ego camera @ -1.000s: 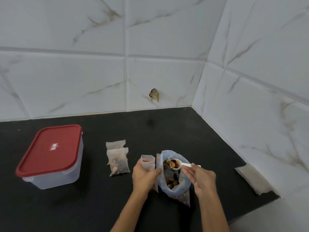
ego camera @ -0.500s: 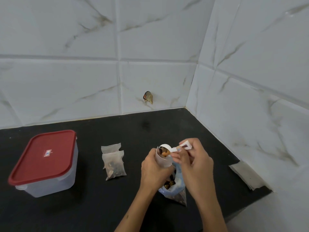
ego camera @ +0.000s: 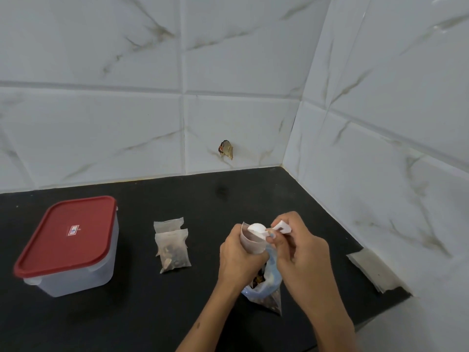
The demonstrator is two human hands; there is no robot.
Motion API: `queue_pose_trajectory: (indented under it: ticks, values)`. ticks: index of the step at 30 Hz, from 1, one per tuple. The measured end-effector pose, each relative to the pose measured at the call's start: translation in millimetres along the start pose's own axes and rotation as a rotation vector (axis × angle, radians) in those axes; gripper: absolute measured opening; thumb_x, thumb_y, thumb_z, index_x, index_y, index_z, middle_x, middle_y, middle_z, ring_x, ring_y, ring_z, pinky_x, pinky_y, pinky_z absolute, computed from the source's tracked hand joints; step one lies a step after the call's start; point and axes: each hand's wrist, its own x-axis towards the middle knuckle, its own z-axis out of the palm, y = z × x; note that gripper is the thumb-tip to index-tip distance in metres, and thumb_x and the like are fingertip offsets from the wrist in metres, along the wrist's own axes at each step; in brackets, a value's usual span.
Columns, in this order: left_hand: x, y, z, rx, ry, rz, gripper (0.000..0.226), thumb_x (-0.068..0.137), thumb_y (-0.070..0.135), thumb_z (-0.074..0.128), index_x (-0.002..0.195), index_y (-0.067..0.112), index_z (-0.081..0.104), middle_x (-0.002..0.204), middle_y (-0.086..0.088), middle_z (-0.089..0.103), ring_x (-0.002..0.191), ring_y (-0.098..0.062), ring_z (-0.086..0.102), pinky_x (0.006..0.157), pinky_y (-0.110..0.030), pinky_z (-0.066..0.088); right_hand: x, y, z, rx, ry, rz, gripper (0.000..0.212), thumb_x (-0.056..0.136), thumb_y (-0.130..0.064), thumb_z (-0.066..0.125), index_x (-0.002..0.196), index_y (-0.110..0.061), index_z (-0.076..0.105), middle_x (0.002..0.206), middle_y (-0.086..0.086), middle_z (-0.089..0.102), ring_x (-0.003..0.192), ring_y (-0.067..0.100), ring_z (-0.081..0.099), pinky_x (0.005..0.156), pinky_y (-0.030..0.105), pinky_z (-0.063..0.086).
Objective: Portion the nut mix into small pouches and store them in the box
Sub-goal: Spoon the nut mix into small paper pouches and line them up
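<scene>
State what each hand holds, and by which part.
Left hand grips the small pouch around its body, below the open mouth. Right hand pinches the white scoop by its handle.

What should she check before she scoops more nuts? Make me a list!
1. Left hand holds the small pouch upright: ok.
2. Spoon in the right hand is tipped over the pouch mouth: ok.
3. Spoon fully emptied: cannot tell, its bowl faces away.
4. Nut bag open below the hands: ok.
5. Filled pouches out of the way, beside the box: ok.
6. Box ready for pouches: not ok, red lid is on.
</scene>
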Motion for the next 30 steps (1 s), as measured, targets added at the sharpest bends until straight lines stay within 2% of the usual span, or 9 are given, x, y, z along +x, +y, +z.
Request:
queue_pose_trajectory:
  ticks: [6, 11, 16, 18, 21, 23, 26, 28, 30]
  values:
    - [-2, -4, -8, 0.042, 0.02, -0.015, 0.032, 0.071, 0.015, 0.072, 0.094, 0.021, 0.05, 0.085, 0.008, 0.059, 0.072, -0.003, 0.057, 0.052, -0.01, 0.039, 4, 11, 7, 0.548, 0.414, 0.415, 0.008, 0.089, -0.012, 0.062, 0.09, -0.019, 0.059, 0.088, -0.001, 0.07, 0.077, 0.011, 0.072, 0.068, 0.025, 0.058]
    - [-3, -14, -19, -0.019, 0.042, -0.049, 0.044, 0.066, 0.017, 0.081, 0.095, 0.024, 0.048, 0.091, 0.009, 0.058, 0.08, -0.002, 0.057, 0.054, -0.009, 0.042, -9, 52, 47, 0.285, 0.232, 0.719, 0.006, 0.087, -0.012, 0.062, 0.087, -0.017, 0.06, 0.085, 0.0, 0.063, 0.077, 0.009, 0.06, 0.058, 0.019, 0.042]
    - [-8, -14, -24, -0.151, -0.003, -0.12, 0.046, 0.067, 0.038, 0.083, 0.099, 0.026, 0.052, 0.098, 0.007, 0.06, 0.09, -0.004, 0.059, 0.072, -0.02, 0.048, -20, 78, 80, 0.049, 0.164, 0.876, 0.012, 0.082, -0.023, 0.069, 0.091, -0.018, 0.063, 0.103, 0.004, 0.06, 0.112, 0.024, 0.049, 0.089, 0.041, 0.048]
    - [-11, -8, -26, -0.25, -0.012, -0.181, 0.038, 0.077, 0.05, 0.071, 0.098, 0.023, 0.055, 0.098, 0.004, 0.061, 0.089, -0.007, 0.059, 0.074, -0.025, 0.048, -21, 77, 80, -0.146, 0.129, 0.861, 0.037, 0.08, -0.024, 0.071, 0.115, -0.017, 0.06, 0.123, 0.007, 0.055, 0.12, 0.027, 0.042, 0.097, 0.042, 0.042]
    - [-11, -2, -29, -0.386, 0.018, -0.29, 0.027, 0.097, 0.045, 0.04, 0.089, 0.026, 0.056, 0.088, 0.004, 0.056, 0.082, -0.007, 0.052, 0.075, -0.028, 0.043, -20, 65, 72, -0.225, 0.174, 0.729, 0.058, 0.08, -0.028, 0.072, 0.132, -0.018, 0.048, 0.141, 0.008, 0.041, 0.129, 0.028, 0.036, 0.103, 0.043, 0.034]
    - [-11, -3, -30, -0.408, 0.031, -0.323, 0.034, 0.1, 0.042, 0.029, 0.089, 0.027, 0.058, 0.088, 0.006, 0.057, 0.084, -0.004, 0.052, 0.077, -0.028, 0.041, -14, 51, 63, -0.014, 0.211, 0.634, 0.049, 0.082, -0.033, 0.069, 0.126, -0.021, 0.053, 0.135, 0.002, 0.047, 0.126, 0.021, 0.042, 0.097, 0.036, 0.041]
    - [-9, -10, -31, -0.366, 0.035, -0.322, 0.044, 0.101, 0.039, 0.024, 0.102, 0.02, 0.064, 0.099, -0.005, 0.067, 0.093, -0.012, 0.06, 0.088, -0.035, 0.048, -3, 29, 53, 0.47, -0.007, 0.561, 0.027, 0.081, -0.037, 0.071, 0.105, -0.027, 0.064, 0.11, -0.011, 0.064, 0.104, 0.005, 0.059, 0.08, 0.021, 0.049]
    - [-8, -14, -32, -0.333, 0.019, -0.307, 0.048, 0.096, 0.045, 0.025, 0.099, 0.022, 0.066, 0.102, -0.01, 0.069, 0.097, -0.022, 0.064, 0.093, -0.046, 0.05, 0, 19, 52, 0.5, -0.164, 0.48, 0.025, 0.078, -0.032, 0.075, 0.101, -0.027, 0.066, 0.1, -0.012, 0.067, 0.096, 0.001, 0.062, 0.076, 0.016, 0.051]
    - [-8, -15, -36, -0.331, 0.014, -0.294, 0.05, 0.093, 0.051, 0.027, 0.096, 0.022, 0.067, 0.102, -0.01, 0.07, 0.098, -0.021, 0.064, 0.091, -0.044, 0.051, 3, 16, 54, 0.413, -0.206, 0.406, 0.017, 0.081, -0.022, 0.074, 0.095, -0.026, 0.067, 0.091, -0.01, 0.069, 0.086, 0.0, 0.064, 0.069, 0.01, 0.05]
